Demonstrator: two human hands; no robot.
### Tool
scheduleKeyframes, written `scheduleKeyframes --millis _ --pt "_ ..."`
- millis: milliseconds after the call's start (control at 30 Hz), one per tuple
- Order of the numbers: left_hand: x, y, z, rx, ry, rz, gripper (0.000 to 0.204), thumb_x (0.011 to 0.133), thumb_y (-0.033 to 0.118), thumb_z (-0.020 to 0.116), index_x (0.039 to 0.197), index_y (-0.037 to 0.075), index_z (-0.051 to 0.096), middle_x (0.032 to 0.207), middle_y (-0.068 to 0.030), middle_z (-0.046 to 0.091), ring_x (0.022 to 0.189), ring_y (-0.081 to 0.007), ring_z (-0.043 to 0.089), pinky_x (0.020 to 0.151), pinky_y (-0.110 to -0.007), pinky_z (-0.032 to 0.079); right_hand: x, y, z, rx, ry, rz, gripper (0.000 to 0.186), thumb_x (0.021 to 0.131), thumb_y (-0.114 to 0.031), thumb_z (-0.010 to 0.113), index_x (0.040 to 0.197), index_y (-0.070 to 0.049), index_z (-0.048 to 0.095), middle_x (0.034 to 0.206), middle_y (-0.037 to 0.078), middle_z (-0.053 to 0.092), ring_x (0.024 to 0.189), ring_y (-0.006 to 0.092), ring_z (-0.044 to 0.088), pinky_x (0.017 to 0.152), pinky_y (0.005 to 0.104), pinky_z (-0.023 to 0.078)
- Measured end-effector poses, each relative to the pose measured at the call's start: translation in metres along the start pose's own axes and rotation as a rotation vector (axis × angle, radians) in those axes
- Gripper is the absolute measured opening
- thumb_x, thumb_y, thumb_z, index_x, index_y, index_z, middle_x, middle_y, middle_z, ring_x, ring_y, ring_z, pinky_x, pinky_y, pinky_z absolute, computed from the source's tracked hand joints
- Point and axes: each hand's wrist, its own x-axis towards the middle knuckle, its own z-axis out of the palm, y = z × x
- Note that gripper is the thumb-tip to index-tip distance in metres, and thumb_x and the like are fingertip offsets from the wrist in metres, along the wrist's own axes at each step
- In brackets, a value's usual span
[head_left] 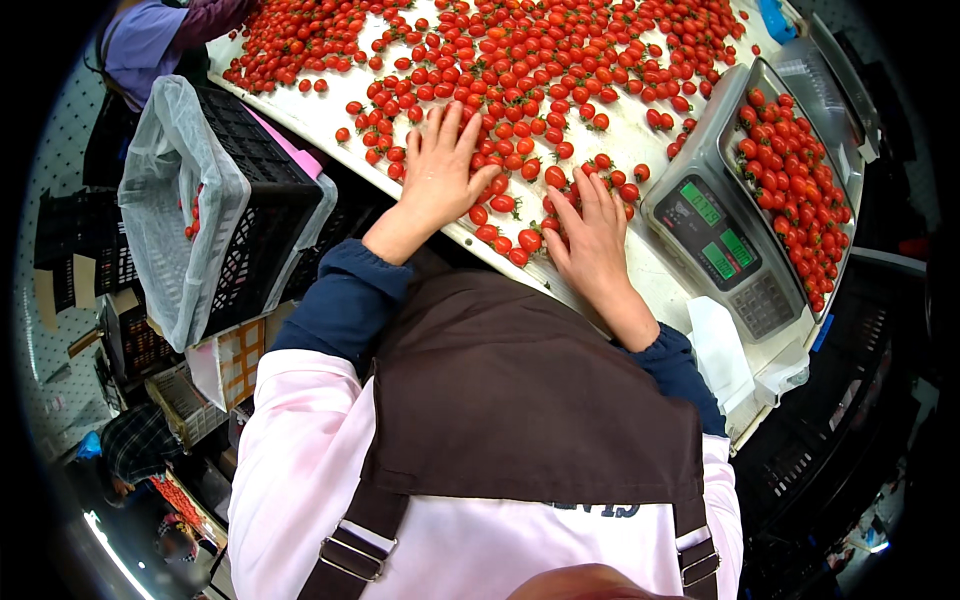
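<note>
"Lying where, exactly, are the cherry tomatoes point(513, 90)?"

"Across the white table point(332, 108), densest toward the far side and thinning toward the near edge, with a looser patch between the two hands."

"How is the left hand point(437, 168) held?"

"Wide: palm down, fingers fanned, thumb stretched toward the right, at the near border of the spread with tomatoes around its fingertips."

"And the right hand point(594, 235)?"

"Open too, but narrower. Its fingers lie close together and point away, the thumb stands apart, and the tips reach in among a few tomatoes. I cannot tell whether they press on one."

"What is just beyond it?"

"To the right, a digital scale point(712, 232) with lit green displays and a keypad. Its metal pan point(762, 82) carries a pile of the same fruit. Nearer the person, a white sheet point(716, 352) and a clear plastic bag point(784, 374) lie at the table's edge."

"On the other side?"

"A black crate point(262, 145) with a clear liner point(180, 275) draped over it; a few tomatoes show inside."

"Anyone else?"

"A co-worker point(145, 45) at the upper left, in a lilac garment, one dark sleeve extended over the table."
</note>
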Motion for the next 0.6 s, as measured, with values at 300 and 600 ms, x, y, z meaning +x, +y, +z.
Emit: scheduleKeyframes --millis 300,600 --pt "0.015 0.044 0.006 -0.23 -0.006 0.128 0.064 0.1 0.041 0.055 0.154 0.01 0.04 0.162 -0.0157 0.032 0.152 -0.0346 0.025 0.121 -0.056 0.018 -0.002 -0.016 -0.005 0.014 -0.127 -0.146 0.068 0.081 -0.043 0.075 0.142 -0.02 0.056 0.157 0.017 0.037 0.146 0.038 0.032 0.113 0.0648 0.023" --pt "-0.019 -0.061 -0.031 -0.413 0.293 -0.173 0.031 0.09 0.018 0.069 0.117 0.003 0.067 0.115 -0.0158 0.063 0.108 -0.0348 0.059 0.091 -0.043 0.049 0.018 0.008 -0.001 -0.088 0.09 0.019 0.055 0.086 -0.036 0.073 0.133 -0.011 0.062 0.153 0.018 0.041 0.142 0.0382 0.036 0.114 0.0618 0.025"
